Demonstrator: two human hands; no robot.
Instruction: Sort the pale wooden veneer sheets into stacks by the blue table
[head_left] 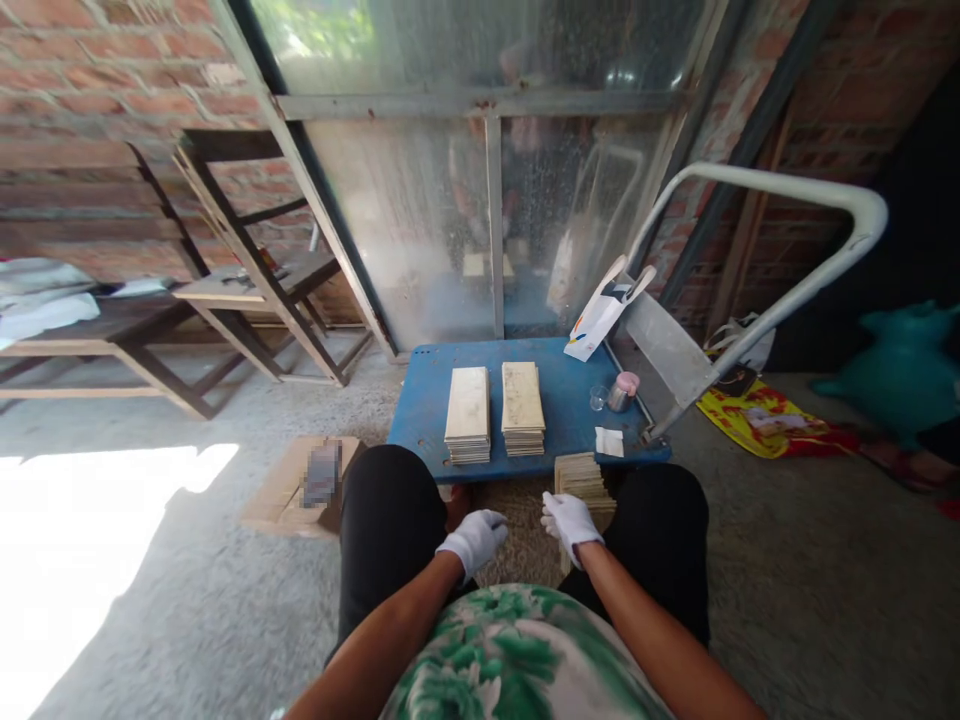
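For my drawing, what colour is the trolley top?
The trolley top is blue, clearest in the head view.

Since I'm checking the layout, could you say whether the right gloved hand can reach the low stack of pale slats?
Probably yes: the white-gloved right hand sits right beside the low stack of pale slats, with nothing between.

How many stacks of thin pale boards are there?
3: the left stack and right stack on the blue cart, a third stack below its front edge. Others may be hidden.
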